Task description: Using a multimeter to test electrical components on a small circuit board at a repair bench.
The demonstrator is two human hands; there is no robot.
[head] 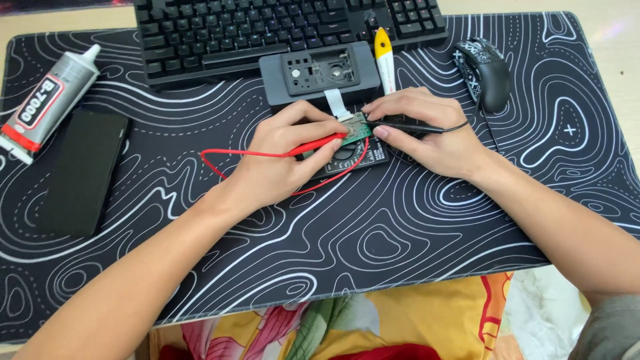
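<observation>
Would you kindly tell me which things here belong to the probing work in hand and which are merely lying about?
In use:
left hand holding the red probe
right hand holding the black probe
green circuit board
multimeter under the hands
grey casing, joined by a ribbon cable

Lying about:
glue tube
black phone
keyboard
mouse
yellow-handled tool

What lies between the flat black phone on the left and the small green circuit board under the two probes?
In the head view, the left hand holding the red probe, its looping red wire and bare patterned desk mat.
</observation>
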